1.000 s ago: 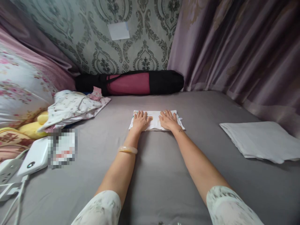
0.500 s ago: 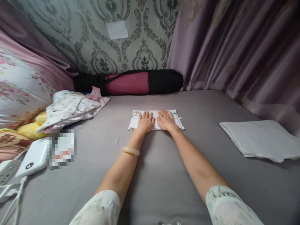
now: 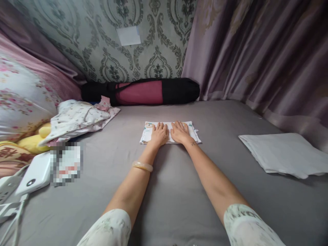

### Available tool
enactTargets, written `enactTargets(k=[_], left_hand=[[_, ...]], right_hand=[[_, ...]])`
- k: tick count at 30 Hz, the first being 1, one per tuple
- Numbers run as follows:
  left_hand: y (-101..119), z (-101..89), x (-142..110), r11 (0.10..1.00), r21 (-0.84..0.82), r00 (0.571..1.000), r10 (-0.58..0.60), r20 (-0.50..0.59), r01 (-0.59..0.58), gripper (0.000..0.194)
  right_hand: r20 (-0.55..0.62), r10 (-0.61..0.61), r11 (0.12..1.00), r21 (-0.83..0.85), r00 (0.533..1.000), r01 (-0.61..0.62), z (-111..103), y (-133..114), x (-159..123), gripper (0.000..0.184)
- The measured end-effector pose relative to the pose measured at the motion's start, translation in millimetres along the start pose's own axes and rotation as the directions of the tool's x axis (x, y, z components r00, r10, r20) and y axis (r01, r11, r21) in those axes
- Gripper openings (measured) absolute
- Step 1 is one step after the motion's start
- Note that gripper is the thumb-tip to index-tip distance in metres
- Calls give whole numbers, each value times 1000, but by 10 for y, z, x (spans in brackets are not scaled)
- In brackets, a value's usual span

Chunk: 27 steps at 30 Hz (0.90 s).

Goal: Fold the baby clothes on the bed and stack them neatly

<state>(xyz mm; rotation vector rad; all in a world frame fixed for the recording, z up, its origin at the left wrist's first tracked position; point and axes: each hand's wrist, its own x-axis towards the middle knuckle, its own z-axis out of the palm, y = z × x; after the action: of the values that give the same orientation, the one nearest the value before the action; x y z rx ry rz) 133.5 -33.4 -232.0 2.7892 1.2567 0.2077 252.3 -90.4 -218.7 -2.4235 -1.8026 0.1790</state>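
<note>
A folded white cloth (image 3: 148, 134) with small coloured prints lies flat on the grey bed sheet (image 3: 176, 191). My left hand (image 3: 160, 134) rests palm down on its left half, fingers stretched forward. On the right half my right hand (image 3: 179, 131) also lies flat, with its fingers spread a little. The two hands are close together, a narrow strip of the cloth showing between them. A small tag sticks out at the cloth's right edge. Both palms hide the middle of the cloth.
A black and dark pink long bag (image 3: 139, 92) lies along the wall. To the right is a folded white sheet of material (image 3: 284, 153). At the left are crumpled printed clothing (image 3: 79, 118), a yellow plush thing (image 3: 33, 141), a white power bank (image 3: 36, 172) and cables (image 3: 19, 212).
My right hand has slid very slightly left on the cloth. The left hand stays in about the same place, and the view has tilted up a touch.
</note>
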Motion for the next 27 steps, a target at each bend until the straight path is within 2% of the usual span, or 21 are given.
enactTargets(k=[3,8,17,22,27], left_hand=[[-1,-16,8,1000,-12,998,-14,-59,13,51],[-66,16,9,998,-22,998,-62,16,62,49],[-96,34,19,995,-77,998,-57,29,59,48],[-236,-41,106,963,-259,996,-81,-28,71,46],[-442,-186,147,836,-534,977,-197,-83,123,51]], right_hand=[[-33,-42,999,31,999,43,-15,-81,14,55],[30,-84,995,60,996,82,59,-153,36,56],[4,-87,994,61,996,87,113,-137,35,56],[22,-92,994,53,995,91,66,-141,50,56],[-13,-110,992,58,994,110,4,-283,84,56]])
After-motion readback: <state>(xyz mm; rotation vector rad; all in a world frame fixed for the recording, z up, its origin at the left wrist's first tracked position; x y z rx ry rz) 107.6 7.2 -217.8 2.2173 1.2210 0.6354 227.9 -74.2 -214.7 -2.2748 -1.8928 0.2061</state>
